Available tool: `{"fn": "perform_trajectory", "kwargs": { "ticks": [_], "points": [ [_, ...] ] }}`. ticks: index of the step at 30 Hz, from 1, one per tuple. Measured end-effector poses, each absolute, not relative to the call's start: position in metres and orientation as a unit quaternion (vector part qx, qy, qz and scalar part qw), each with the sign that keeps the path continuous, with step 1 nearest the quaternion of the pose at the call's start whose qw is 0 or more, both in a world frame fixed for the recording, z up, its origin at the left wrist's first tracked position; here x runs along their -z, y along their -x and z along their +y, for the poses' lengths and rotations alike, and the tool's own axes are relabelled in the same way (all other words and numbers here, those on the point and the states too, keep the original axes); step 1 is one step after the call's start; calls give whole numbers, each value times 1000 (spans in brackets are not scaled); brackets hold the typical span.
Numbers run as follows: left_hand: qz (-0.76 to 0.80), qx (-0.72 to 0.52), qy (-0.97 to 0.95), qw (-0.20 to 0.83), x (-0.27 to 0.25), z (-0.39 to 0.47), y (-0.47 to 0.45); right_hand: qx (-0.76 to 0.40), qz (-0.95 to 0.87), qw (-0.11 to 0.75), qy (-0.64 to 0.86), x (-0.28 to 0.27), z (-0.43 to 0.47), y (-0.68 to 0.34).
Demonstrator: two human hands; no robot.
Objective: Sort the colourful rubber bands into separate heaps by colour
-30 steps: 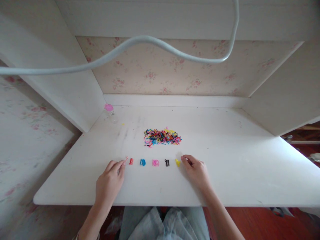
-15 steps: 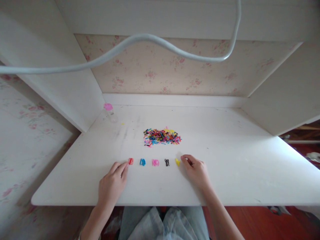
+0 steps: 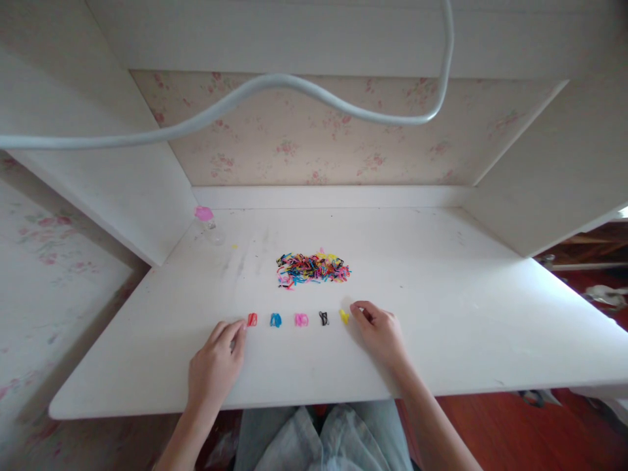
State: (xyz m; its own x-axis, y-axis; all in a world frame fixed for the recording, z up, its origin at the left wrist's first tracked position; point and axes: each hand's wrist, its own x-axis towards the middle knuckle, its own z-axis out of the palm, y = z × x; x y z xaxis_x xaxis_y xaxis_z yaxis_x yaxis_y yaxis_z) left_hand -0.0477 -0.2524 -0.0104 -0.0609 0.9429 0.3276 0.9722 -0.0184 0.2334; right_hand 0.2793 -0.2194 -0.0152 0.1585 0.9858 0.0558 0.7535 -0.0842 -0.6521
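A row of small sorted piles of elastic bands lies across the front of the white desk (image 3: pixel 441 327): red bands (image 3: pixel 252 319), blue bands (image 3: pixel 275 320), pink bands (image 3: pixel 301 320), black bands (image 3: pixel 324 318) and yellow bands (image 3: pixel 344 316). Just left of the red pile rests my left hand (image 3: pixel 218 356), its thumb and fingertips pressed together. At the right end, my right hand (image 3: pixel 380 330) is beside the yellow pile with thumb and forefinger pinched. Anything between either hand's fingertips is too small to make out. Behind the row sits a mixed heap of coloured elastic bands (image 3: pixel 313 268).
A clear container with a pink lid (image 3: pixel 204 214) lies at the back left of the desk. One yellow bit (image 3: pixel 234 246) is near it. A white cable (image 3: pixel 275 81) loops across the view above. Side panels (image 3: pixel 554 163) bound the desk.
My left hand's fingertips have drawn slightly back from the red bands. The right hand stays beside the yellow bands. The whole view has shifted a little.
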Motion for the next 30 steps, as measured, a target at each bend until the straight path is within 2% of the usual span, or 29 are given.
{"fn": "perform_trajectory", "kwargs": {
  "ticks": [9, 15, 30],
  "points": [
    [-737, 225, 637, -13, 8, -245, 51, -197, -601, 323, 704, 14, -209, -280],
    [-748, 229, 622, -43, 7, -244, 51, -128, -665, 274, 683, 9, -180, -276],
    [-750, 231, 618, -42, 5, -240, 50, -60, -675, 245, 693, 17, -147, -268]
  ]
}}
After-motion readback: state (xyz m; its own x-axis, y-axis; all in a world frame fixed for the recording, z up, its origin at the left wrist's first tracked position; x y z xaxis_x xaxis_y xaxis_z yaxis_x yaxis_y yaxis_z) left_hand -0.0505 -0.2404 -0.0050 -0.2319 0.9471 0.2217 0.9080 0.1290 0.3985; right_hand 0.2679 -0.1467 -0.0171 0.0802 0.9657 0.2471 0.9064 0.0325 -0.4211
